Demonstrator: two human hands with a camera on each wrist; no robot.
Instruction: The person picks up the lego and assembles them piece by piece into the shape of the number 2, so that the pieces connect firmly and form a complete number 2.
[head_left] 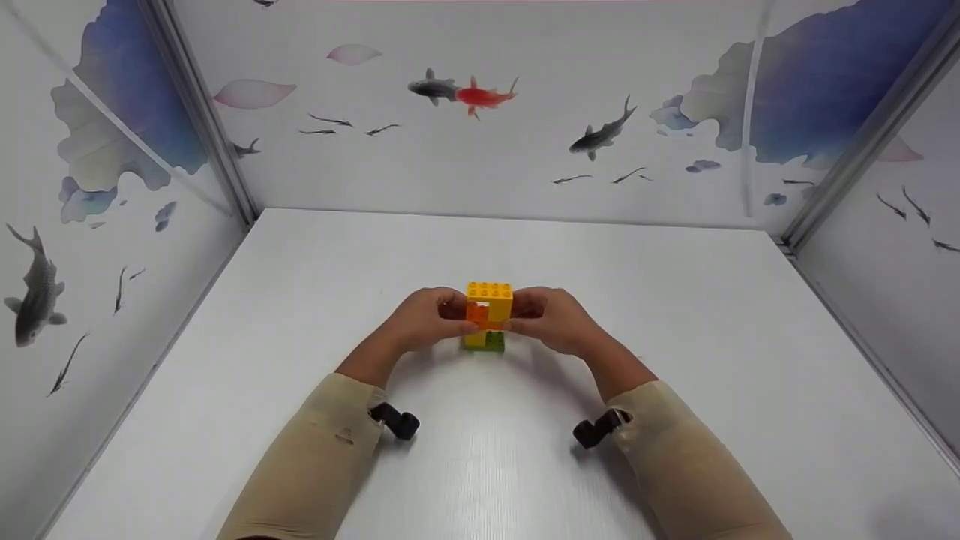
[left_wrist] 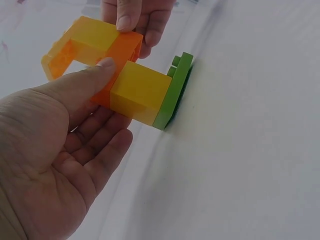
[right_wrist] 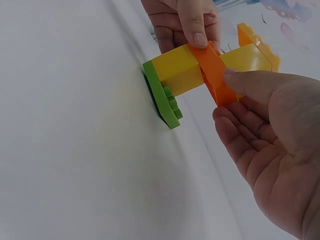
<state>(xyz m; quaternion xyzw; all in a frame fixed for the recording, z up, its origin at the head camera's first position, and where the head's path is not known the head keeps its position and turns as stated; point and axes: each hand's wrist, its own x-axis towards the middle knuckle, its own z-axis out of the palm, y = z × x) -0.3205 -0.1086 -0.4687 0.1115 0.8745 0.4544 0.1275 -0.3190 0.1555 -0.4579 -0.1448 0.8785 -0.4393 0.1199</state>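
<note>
In the head view, both hands meet at a small tower of toy building bricks at the middle of the white table. A green plate (left_wrist: 175, 92) forms its base, with studs bare on one side. Above that come a yellow brick (left_wrist: 140, 87), an orange brick (right_wrist: 215, 75), another yellow brick (left_wrist: 92, 37) and a wide yellow top brick (head_left: 490, 290). My left hand (head_left: 424, 319) pinches the orange brick from the left, thumb on its near face. Opposite it, my right hand (head_left: 555, 322) pinches the same orange brick at its right end.
The white table (head_left: 480, 457) extends around the hands on all sides. Walls painted with fish and leaves enclose it at the back (head_left: 480, 165) and both sides. Black wrist mounts (head_left: 401, 422) stick out from the beige sleeves (head_left: 322, 450).
</note>
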